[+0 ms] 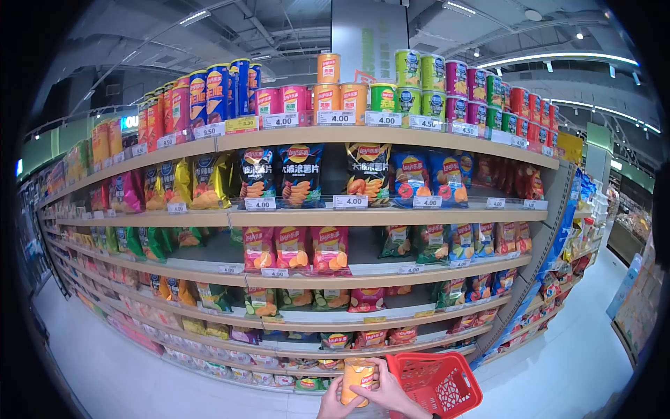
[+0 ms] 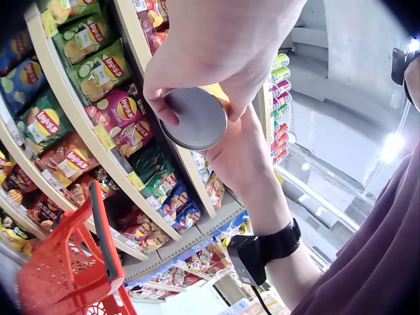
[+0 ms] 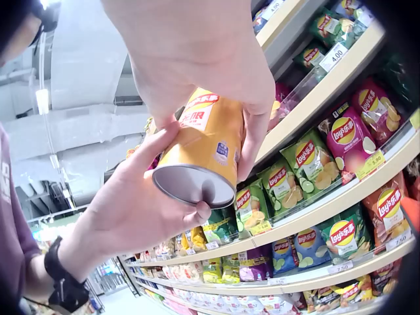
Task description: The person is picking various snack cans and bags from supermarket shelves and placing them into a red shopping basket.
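Both hands grip one orange chip can point(image 1: 358, 377) low in front of the body. In the head view the left hand point(image 1: 338, 401) is on its left side and the right hand point(image 1: 392, 392) on its right. The can's metal bottom shows in the left wrist view, where the left hand point(image 2: 210, 52) curls its fingers round the rim. From the right wrist view, the right hand point(image 3: 197, 52) holds the can point(image 3: 213, 147) from above, thumb and fingers on opposite sides, while the left hand point(image 3: 134, 203) lies under and beside it.
A red basket point(image 1: 436, 383) is just right of the hands. Ahead stands a long curved shelf unit point(image 1: 391, 281) with chip bags on several levels and cans along the top. Pale floor point(image 1: 558, 370) runs along its right side.
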Demonstrator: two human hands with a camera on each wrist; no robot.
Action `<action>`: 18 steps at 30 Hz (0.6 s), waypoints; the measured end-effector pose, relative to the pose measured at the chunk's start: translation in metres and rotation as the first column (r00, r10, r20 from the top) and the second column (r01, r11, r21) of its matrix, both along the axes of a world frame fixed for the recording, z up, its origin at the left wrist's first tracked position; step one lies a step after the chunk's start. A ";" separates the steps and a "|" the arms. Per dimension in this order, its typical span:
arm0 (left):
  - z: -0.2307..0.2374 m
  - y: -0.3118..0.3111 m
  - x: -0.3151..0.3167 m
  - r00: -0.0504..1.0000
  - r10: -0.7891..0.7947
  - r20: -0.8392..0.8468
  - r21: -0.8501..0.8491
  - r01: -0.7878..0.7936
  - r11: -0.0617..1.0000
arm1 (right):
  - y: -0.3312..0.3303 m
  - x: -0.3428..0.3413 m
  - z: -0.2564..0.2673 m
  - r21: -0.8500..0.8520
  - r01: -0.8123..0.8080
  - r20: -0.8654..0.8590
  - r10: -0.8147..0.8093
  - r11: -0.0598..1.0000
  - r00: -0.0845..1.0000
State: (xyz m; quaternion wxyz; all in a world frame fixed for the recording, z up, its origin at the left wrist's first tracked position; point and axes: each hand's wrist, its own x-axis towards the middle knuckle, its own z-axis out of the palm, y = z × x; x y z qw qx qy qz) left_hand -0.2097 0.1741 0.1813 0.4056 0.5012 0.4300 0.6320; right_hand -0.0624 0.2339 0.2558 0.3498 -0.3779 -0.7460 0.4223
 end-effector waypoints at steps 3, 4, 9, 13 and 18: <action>-0.001 -0.001 -0.003 0.999 0.012 0.037 -0.053 -0.010 0.999 | 0.001 0.003 0.009 -0.125 -0.073 -0.141 0.055 0.990 0.988; 0.000 -0.001 0.001 0.997 0.037 0.068 -0.033 -0.035 0.999 | 0.003 0.005 0.007 -0.130 -0.080 -0.157 0.059 0.988 0.986; 0.030 -0.009 -0.013 0.992 -0.124 0.026 -0.089 0.125 0.988 | -0.009 0.005 0.001 -0.188 -0.079 -0.317 0.016 0.979 0.948; 0.050 -0.007 -0.010 0.949 -0.164 0.269 0.023 0.163 0.986 | -0.002 0.001 0.029 -0.165 -0.131 -0.408 0.053 0.978 0.912; 0.114 0.002 -0.028 0.904 -0.179 0.389 0.010 0.190 0.982 | 0.016 -0.022 0.086 -0.023 -0.122 -0.422 0.102 0.992 0.901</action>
